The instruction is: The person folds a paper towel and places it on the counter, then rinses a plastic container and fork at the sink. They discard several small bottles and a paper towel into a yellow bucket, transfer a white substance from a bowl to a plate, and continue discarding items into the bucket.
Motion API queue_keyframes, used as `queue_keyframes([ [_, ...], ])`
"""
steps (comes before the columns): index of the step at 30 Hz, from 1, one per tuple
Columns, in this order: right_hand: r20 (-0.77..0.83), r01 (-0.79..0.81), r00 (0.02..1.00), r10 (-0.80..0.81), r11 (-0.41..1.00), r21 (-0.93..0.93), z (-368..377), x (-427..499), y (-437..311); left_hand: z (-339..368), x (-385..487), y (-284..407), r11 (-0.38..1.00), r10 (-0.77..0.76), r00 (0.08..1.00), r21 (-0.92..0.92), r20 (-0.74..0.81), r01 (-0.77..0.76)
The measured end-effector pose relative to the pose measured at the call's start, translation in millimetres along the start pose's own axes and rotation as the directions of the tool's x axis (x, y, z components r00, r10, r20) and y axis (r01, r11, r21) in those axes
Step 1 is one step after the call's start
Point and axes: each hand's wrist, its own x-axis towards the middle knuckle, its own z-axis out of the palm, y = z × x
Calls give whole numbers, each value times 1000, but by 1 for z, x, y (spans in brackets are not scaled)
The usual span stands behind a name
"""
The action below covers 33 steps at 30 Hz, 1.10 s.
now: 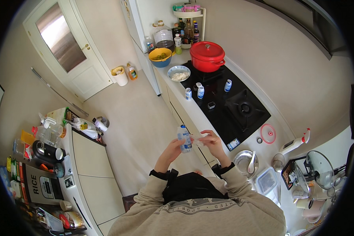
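Observation:
My left hand (pixel 171 151) grips a small clear plastic bottle (pixel 184 139) with a blue cap and a blue-and-white label that bears writing. It is held upright in front of my body, over the gap between counter and floor. Just right of it, my right hand (pixel 213 144) pinches a crumpled piece of clear plastic film (pixel 197 141). Whether the film still touches the bottle cannot be made out. Ahead, small white-and-blue bottles stand at the hob's left edge (pixel 188 93), just beside it (pixel 200 92), and farther back on the glass (pixel 228 85).
A lidded red pot (pixel 207 57) sits on the black gas hob (pixel 221 118). Nearby are a bowl (pixel 179 68) of white food and a yellow-and-blue basin (pixel 160 61) of green fruit. To the right lie a steel bowl (pixel 239 159) with a spoon, a spray bottle (pixel 292 145) and glass lids (pixel 320 168).

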Motion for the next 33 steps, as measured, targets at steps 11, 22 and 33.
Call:
queue_keyframes([
  [11,188,158,977,-99,930,-332,18,-10,-23,-3,8,-6,1000,13,990,3,-143,-12],
  [22,358,-360,885,298,925,119,-15,-6,-38,-8,6,-6,988,-99,993,-126,-64,91],
  [33,449,-111,875,179,978,-174,-15,-6,-37,-10,13,-7,970,-181,983,-166,-1,179],
])
